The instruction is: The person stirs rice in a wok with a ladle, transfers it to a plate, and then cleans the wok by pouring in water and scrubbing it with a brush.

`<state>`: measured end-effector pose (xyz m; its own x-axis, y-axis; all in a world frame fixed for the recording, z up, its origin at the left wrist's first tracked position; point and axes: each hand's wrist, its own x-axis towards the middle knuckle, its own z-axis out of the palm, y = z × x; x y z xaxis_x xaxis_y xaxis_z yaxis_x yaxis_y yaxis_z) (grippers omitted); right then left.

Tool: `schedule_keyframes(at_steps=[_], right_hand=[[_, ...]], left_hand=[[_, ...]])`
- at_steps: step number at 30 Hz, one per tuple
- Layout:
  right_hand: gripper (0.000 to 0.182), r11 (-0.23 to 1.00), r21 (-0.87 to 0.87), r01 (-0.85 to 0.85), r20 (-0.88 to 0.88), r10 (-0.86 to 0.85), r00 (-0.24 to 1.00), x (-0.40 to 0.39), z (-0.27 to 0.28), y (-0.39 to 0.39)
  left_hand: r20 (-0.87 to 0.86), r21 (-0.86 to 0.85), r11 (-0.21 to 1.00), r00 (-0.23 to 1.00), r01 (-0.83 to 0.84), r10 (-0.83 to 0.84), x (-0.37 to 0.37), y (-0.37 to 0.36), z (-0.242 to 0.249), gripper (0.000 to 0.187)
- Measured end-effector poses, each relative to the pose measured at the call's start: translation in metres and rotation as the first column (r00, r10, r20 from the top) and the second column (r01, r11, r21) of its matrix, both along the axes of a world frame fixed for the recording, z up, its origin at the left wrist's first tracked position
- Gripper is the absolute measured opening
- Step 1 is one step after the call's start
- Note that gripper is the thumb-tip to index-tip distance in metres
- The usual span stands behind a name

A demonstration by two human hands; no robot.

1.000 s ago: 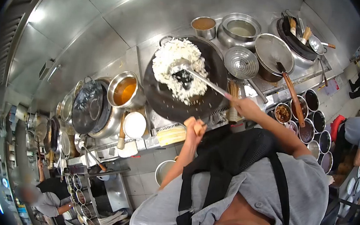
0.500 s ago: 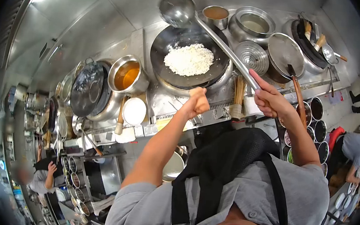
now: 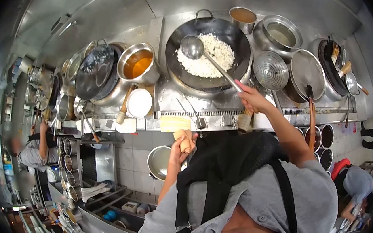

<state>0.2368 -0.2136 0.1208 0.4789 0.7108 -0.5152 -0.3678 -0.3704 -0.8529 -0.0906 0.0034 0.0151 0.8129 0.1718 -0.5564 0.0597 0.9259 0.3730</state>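
My right hand (image 3: 253, 98) is closed around the handle end of a long metal ladle (image 3: 220, 69). The ladle's round bowl rests on or just over white rice (image 3: 212, 48) in a black wok (image 3: 173, 68). In my left hand (image 3: 181, 150), near my body and below the counter's front edge, is a small tan thing (image 3: 184, 140) that looks like a folded cloth. A yellow folded cloth (image 3: 174, 123) lies on the counter edge just above this hand.
Left of the wok stand a pot of orange liquid (image 3: 136, 66), a white bowl (image 3: 139, 103) and another black wok (image 3: 92, 74). To its right are a perforated skimmer (image 3: 271, 70), a lidded-looking mesh strainer (image 3: 307, 74) and a metal pot (image 3: 280, 34). Other people work at far left and right.
The ladle has come down from above the wok's far rim to the rice. My left hand has drawn back from the wok, toward my body, with the tan thing.
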Motion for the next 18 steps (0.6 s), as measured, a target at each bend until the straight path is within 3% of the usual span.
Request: schedule_keyframes(at_steps=[2,3,4,5,6,7,8,12,13,14,15,16,18], right_hand=[[0.058,1.000,0.023,-0.001,0.018,0.001,1.000,-0.001,-0.009,0.010],[0.059,0.997,-0.026,-0.071,0.478,0.075,0.875,0.000,-0.011,0.012],[0.060,0.989,-0.098,-0.111,0.823,0.143,0.549,-0.008,0.007,0.021],[0.059,0.993,-0.087,-0.076,0.533,0.111,0.839,-0.017,0.033,0.011],[0.059,0.992,-0.089,-0.086,0.534,0.121,0.837,-0.024,0.052,-0.003],[0.059,0.996,-0.024,-0.084,0.234,0.087,0.968,-0.024,0.064,-0.023],[0.058,0.998,0.032,-0.058,-0.095,0.061,0.994,-0.022,0.068,-0.034],[0.057,0.999,-0.046,0.021,-0.206,-0.030,0.978,-0.026,0.013,-0.031],[0.057,0.994,-0.104,-0.017,0.159,0.034,0.987,-0.027,0.012,-0.015],[0.057,0.985,-0.169,-0.034,0.493,0.114,0.862,-0.031,0.013,-0.003],[0.057,0.983,-0.184,-0.028,0.319,0.086,0.944,-0.037,0.042,0.000],[0.057,0.984,-0.178,-0.024,0.322,0.082,0.943,-0.040,0.061,-0.007],[0.056,0.998,-0.011,-0.057,0.073,0.057,0.996,-0.044,0.080,-0.032]], left_hand=[[0.022,0.046,0.998,0.999,-0.044,0.043,-0.009,0.001,-0.010,0.049],[0.038,0.056,0.998,0.999,-0.033,0.031,-0.012,0.004,-0.013,0.051],[0.036,0.051,0.998,0.999,-0.037,0.035,-0.017,0.006,-0.013,0.051],[0.044,0.073,0.994,0.996,-0.082,0.079,-0.019,0.007,-0.014,0.052],[0.054,0.096,0.987,0.990,-0.132,0.127,-0.022,0.008,-0.014,0.052],[0.057,0.110,0.980,0.985,-0.168,0.163,-0.024,0.009,-0.014,0.050],[0.058,0.109,0.978,0.984,-0.177,0.171,-0.025,0.012,-0.013,0.050],[0.001,0.117,0.977,0.984,-0.177,0.178,-0.017,0.013,-0.003,0.046],[-0.027,0.101,0.980,0.984,-0.174,0.177,-0.012,0.013,-0.004,0.046],[-0.059,0.087,0.982,0.983,-0.170,0.176,-0.011,0.012,-0.003,0.047],[-0.062,0.087,0.982,0.983,-0.168,0.174,-0.014,0.011,-0.004,0.047],[-0.046,0.096,0.986,0.989,-0.134,0.139,-0.014,0.011,-0.003,0.047],[-0.046,0.108,0.988,0.992,-0.112,0.118,-0.010,0.015,-0.003,0.047]])
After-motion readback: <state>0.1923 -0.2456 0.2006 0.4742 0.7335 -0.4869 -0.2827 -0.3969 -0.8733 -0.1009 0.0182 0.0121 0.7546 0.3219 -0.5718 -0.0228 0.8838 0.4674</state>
